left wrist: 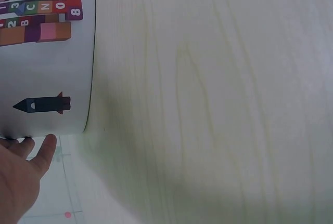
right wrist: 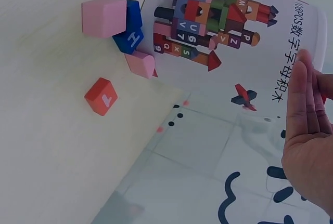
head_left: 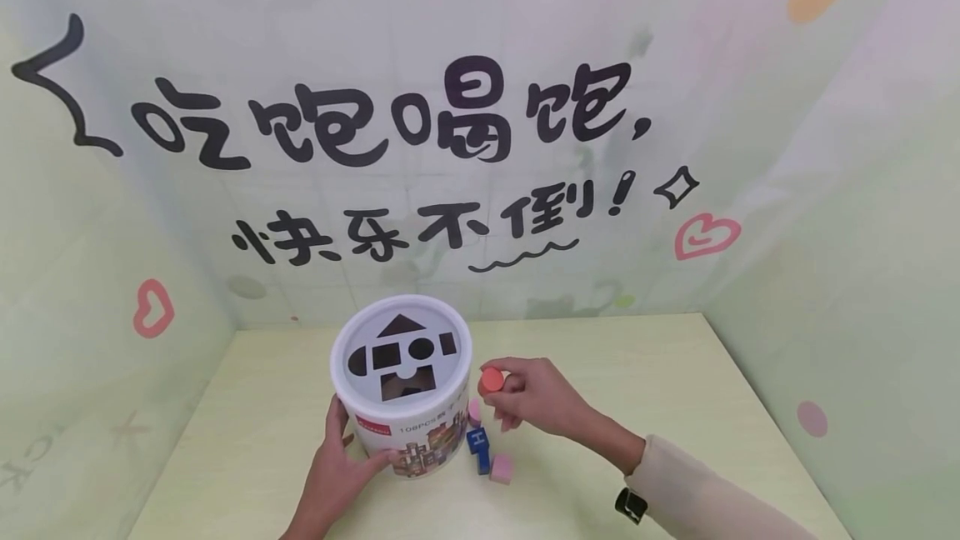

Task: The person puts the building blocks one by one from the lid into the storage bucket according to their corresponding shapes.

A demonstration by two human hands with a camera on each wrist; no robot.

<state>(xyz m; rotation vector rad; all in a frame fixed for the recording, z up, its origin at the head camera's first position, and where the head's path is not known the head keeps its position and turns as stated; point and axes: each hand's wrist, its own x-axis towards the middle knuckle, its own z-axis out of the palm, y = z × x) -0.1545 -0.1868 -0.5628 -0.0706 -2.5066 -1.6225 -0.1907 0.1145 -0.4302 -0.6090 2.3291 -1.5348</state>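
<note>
A white bucket (head_left: 375, 398) printed with toy blocks stands on the table, its lid (head_left: 444, 377) cut with shaped holes. My left hand (head_left: 333, 465) grips the bucket low on its left side, thumb across the front. In the left wrist view, fingers of this hand (left wrist: 23, 177) lie along the bucket's wall. Between thumb and fingertips, my right hand (head_left: 528, 394) pinches a red round-faced block (head_left: 491, 379) just right of the lid's rim. The right wrist view hides most of that block behind the hand (right wrist: 307, 130).
Beside the bucket lie blue blocks (right wrist: 127, 39), a pink cube (right wrist: 104, 17) and a pink rounded block (right wrist: 140, 64). A red cube (right wrist: 101, 96) sits apart on the tabletop (head_left: 600, 473). Printed walls (head_left: 525, 7) enclose the table at the back and sides.
</note>
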